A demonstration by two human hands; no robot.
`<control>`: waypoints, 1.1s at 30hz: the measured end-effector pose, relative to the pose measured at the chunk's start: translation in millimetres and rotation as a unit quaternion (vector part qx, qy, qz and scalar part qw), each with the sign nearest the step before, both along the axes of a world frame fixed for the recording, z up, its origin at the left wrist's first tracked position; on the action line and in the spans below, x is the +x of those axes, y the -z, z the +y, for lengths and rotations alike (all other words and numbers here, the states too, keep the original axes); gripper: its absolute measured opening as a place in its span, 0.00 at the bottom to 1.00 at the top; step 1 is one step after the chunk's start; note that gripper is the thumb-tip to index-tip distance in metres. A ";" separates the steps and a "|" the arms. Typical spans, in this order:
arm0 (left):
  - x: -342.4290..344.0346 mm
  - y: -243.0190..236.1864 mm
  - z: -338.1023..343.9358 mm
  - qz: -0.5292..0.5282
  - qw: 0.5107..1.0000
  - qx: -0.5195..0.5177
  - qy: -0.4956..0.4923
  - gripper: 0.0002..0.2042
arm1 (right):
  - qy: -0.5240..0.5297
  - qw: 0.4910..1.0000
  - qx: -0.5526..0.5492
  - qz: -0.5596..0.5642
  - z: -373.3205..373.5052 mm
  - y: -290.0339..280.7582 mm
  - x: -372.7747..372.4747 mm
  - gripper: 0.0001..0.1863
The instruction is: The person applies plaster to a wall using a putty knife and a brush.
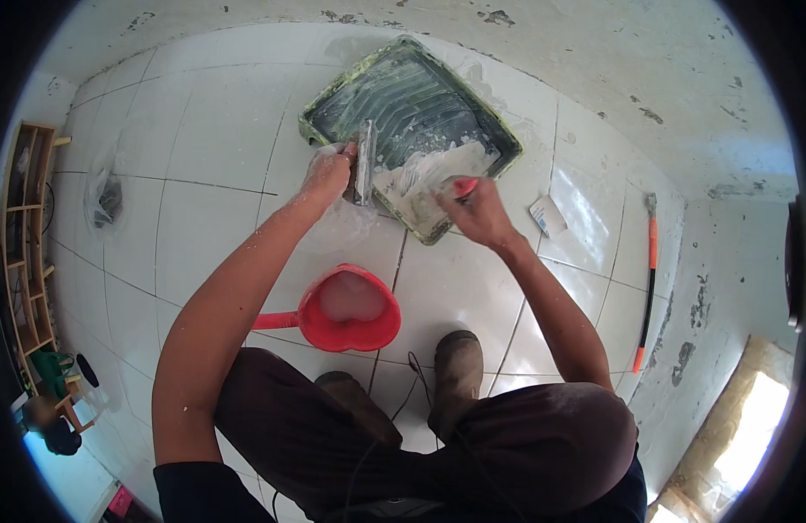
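Observation:
My left hand [326, 174] is closed round the handle of a metal plastering trowel [365, 166], its blade on edge at the near left side of a black paint tray [398, 91]. Wet white plaster [418, 179] lies in the tray's near corner. Over that corner, my right hand [483, 213] grips a red-handled putty knife [464, 186]; its blade is smeared by motion and partly hidden. Between my arms stands a red long-handled dipper [387, 324] with cloudy whitish liquid in it. White residue marks both hands.
White floor tiles surround my boots [459, 366]. A torn white carton piece [548, 216] lies right of the tray. An orange-and-black pole [652, 261] rests along the right wall. At left are a plastic bag [106, 199], a wooden shelf [28, 235] and a person [58, 433].

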State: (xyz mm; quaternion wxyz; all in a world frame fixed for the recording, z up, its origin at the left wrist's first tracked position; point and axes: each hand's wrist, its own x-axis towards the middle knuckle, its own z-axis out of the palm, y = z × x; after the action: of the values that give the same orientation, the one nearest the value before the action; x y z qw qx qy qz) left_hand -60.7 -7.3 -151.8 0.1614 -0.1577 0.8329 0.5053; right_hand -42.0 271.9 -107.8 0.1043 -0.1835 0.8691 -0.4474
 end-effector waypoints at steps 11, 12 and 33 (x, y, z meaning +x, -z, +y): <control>0.7 -8.9 2.0 0.011 1.000 0.021 -0.004 0.21 | 0.030 0.999 -0.020 -0.022 14.9 -7.9 14.8 0.07; 0.7 -10.2 0.7 0.013 1.000 0.018 -0.004 0.21 | -0.002 0.999 -0.032 0.009 19.4 -7.8 13.1 0.08; 16.1 -58.4 65.9 -0.107 0.835 0.540 0.007 0.17 | 0.036 0.919 -0.382 -0.089 81.4 -78.9 40.7 0.21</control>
State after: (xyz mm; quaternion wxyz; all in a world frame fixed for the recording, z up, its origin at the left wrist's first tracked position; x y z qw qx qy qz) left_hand -44.6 58.6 -93.4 0.3131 -0.0929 0.4066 0.8532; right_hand -1.3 353.2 -28.9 0.0873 -0.1370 0.6253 -0.7633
